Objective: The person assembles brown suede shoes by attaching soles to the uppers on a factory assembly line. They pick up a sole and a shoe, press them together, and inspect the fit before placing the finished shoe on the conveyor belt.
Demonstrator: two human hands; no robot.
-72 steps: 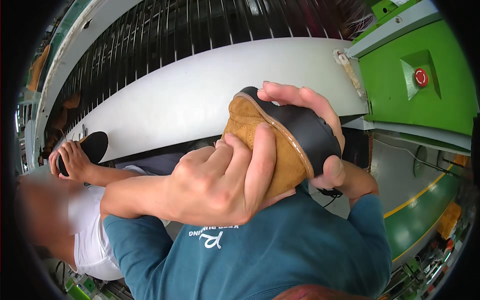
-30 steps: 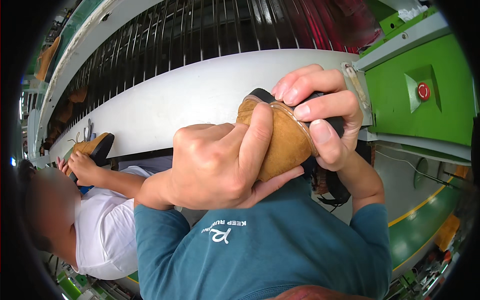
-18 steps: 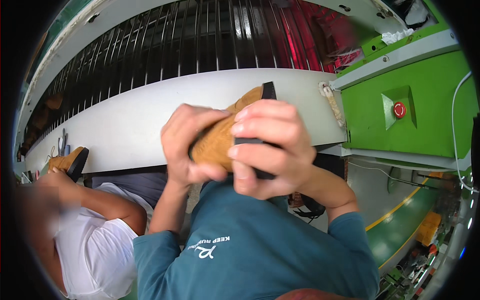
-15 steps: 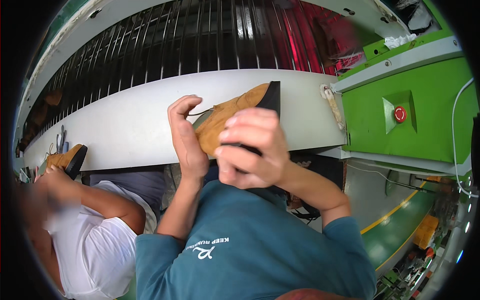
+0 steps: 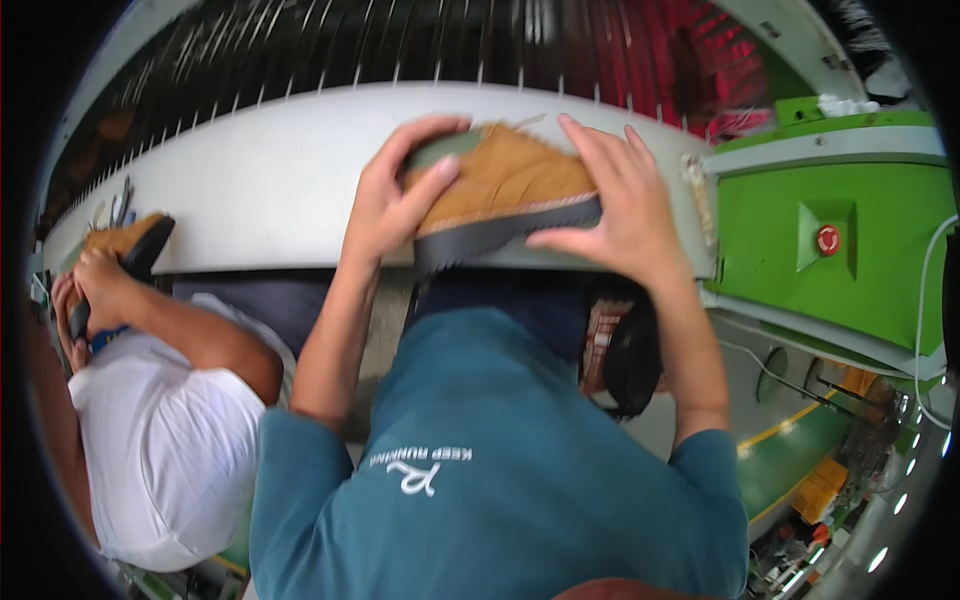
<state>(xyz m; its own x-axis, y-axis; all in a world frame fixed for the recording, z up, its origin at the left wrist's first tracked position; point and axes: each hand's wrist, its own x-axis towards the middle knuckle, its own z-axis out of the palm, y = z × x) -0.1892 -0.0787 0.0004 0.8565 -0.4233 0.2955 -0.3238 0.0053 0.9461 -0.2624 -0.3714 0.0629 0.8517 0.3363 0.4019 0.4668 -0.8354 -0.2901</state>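
Between my hands I hold a tan suede shoe point(image 5: 510, 180) over the white ledge, its thick black sole towards me and its toe to the right. A green lining shows at its opening. Around the heel end my left hand point(image 5: 395, 195) is closed, thumb on the near side and fingers over the far side. My right hand point(image 5: 625, 205) clasps the toe end, with the thumb by the sole and the fingers reaching along the far side. The far side of the shoe is hidden.
The white ledge point(image 5: 270, 190) runs along a bed of metal rollers point(image 5: 400, 45). To the right stands a green machine housing with a red stop button point(image 5: 828, 240). At left a co-worker in white holds a similar shoe point(image 5: 115, 240), near some upright tools point(image 5: 122, 200).
The shoe has turned from a slanted position to nearly level, its sole now towards me. My right hand has opened out from a curl and moved to the toe; my left now clasps the heel.
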